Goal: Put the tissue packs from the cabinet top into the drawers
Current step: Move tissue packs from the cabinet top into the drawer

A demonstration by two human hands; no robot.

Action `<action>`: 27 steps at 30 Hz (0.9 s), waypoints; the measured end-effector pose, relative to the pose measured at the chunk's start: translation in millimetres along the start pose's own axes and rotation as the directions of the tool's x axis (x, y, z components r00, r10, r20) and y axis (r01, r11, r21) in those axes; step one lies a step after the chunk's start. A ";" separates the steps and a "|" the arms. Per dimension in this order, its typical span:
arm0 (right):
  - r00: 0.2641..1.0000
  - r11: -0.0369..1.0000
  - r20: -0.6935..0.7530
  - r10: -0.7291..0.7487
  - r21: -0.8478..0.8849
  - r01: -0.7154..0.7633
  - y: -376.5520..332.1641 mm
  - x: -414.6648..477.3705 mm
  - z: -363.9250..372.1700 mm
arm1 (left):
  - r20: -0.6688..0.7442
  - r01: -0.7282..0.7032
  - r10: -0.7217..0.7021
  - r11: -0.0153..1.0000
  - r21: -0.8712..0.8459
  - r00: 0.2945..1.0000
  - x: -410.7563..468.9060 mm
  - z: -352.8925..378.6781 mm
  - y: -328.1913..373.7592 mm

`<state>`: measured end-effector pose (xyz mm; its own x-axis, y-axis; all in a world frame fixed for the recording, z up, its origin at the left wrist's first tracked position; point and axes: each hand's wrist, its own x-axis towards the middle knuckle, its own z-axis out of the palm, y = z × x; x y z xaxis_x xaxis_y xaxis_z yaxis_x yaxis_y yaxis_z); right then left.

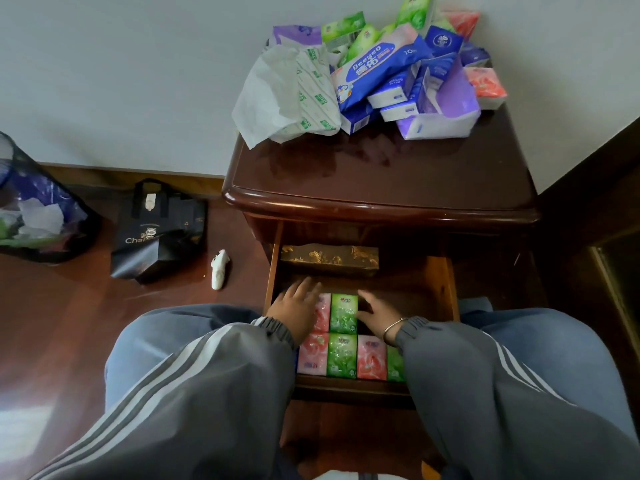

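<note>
Reaching into the open drawer (440, 289) of the dark wooden cabinet, resting the left hand (298, 306) flat with fingers spread on a pink tissue pack (323, 315) in the back row, and touching the right hand (377, 315), fingers loosely extended, against the right side of the green pack (344, 313) just beside it. Leaning over a front row (343, 356) of more pink and green packs standing side by side, with a gold-patterned box (329, 259) at the drawer's back. Leaving a loose heap of tissue packs (381, 71) in white, blue, purple, green and red wrappers piled on the cabinet top (381, 178) against the wall.
</note>
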<state>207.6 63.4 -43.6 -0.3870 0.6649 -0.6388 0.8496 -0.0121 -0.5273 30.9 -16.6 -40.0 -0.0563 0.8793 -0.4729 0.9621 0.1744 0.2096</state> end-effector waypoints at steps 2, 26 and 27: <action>0.999 0.995 -0.001 -0.033 -0.091 0.033 -4.5 -12.7 -16.3 | -0.047 0.006 -0.007 0.999 -0.036 0.999 -3.7 -11.8 3.6; 0.698 0.975 -0.685 -0.210 -0.198 0.099 -19.8 -56.6 -241.1 | -0.718 -0.168 0.177 0.982 0.084 0.673 -27.6 -240.1 73.9; 0.711 0.978 -0.680 -0.179 -0.201 0.054 -22.3 -49.2 -239.2 | -0.724 -0.140 0.162 0.986 0.091 0.670 -19.5 -245.9 76.8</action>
<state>293.4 209.7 133.6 -0.1835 0.9828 0.0207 0.8821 0.1739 -0.4378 40.3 88.6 195.7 -0.0752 0.9387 0.3365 0.9808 0.0087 0.1948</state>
